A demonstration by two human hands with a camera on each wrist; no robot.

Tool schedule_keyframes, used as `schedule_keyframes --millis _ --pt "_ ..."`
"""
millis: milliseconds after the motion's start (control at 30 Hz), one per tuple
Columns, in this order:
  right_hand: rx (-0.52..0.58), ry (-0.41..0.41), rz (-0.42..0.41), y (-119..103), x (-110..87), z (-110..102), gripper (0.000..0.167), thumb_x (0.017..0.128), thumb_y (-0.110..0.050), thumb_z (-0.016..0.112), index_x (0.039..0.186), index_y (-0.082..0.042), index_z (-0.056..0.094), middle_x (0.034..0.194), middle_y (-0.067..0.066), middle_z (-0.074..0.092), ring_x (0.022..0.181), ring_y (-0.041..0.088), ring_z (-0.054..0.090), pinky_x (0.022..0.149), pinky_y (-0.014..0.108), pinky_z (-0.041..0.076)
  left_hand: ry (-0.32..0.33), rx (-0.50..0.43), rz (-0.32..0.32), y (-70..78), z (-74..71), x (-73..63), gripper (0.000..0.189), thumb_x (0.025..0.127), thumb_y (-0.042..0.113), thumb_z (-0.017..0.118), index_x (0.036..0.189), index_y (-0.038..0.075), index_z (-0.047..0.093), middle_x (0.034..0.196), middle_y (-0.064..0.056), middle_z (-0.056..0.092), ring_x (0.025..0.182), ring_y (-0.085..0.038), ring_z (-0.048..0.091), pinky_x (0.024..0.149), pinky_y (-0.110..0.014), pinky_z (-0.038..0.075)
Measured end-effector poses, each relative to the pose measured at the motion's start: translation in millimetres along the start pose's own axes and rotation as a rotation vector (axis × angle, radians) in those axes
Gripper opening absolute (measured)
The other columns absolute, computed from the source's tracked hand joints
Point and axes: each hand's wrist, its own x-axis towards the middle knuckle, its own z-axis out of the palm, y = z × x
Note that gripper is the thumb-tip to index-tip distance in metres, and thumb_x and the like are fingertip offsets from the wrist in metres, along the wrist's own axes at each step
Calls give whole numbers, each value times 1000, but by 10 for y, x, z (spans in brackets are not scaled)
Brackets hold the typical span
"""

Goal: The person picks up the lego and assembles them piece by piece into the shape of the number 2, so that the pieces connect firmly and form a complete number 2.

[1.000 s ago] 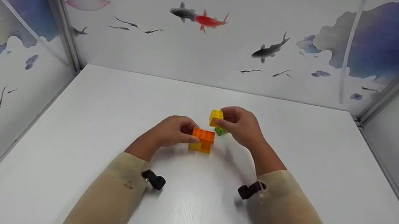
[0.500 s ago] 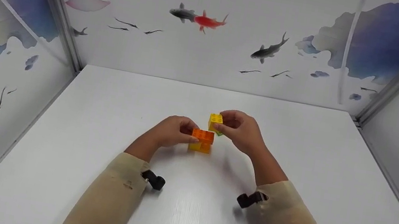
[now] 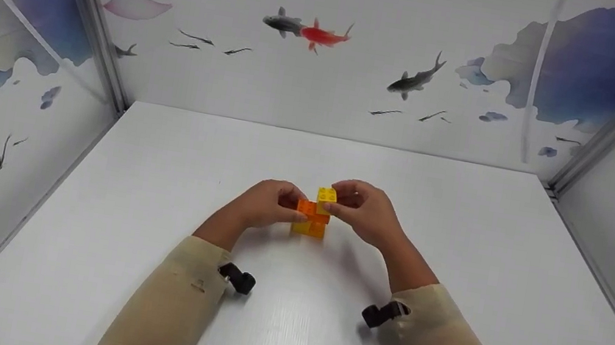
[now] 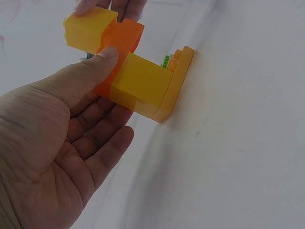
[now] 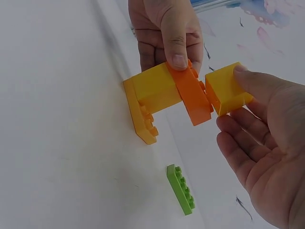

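Near the middle of the white table stands a small stack of toy building bricks. Its base is a thin light-orange brick (image 5: 135, 113), with a yellow brick (image 5: 153, 88) on one end and an orange brick (image 5: 193, 98) across the top. My left hand (image 3: 265, 204) pinches the orange brick from the left, thumb on its near side. Between thumb and fingers, my right hand (image 3: 368, 212) holds another yellow brick (image 5: 228, 88) over the orange brick's right end. In the right wrist view a narrow gap shows between this brick and the orange studs.
A thin green brick (image 5: 181, 191) lies on the table (image 3: 173, 163) behind the stack; the head view does not show it now. White panels (image 3: 321, 88) printed with fish enclose the table at the back and both sides.
My right hand has brought its yellow brick nearer and slightly left, from beside the green brick to over the orange brick. The left hand keeps its hold on the stack.
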Motion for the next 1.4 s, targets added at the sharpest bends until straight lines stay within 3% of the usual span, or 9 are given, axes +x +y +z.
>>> schedule_keyframes --millis 1000,1400 --pt "-57 -42 -43 15 -8 -9 34 95 -38 83 125 -22 76 120 1 73 108 21 73 98 37 63 1 -11 -4 4 11 0 27 93 36 86 115 26 74 116 6 73 111 -21 67 109 -37 58" --pt "-31 -33 8 47 1 28 36 96 -39 81 128 -24 74 122 0 74 112 21 72 102 36 62 5 2 -7 -9 13 26 30 92 36 87 117 26 74 116 5 73 111 -21 67 108 -37 58"
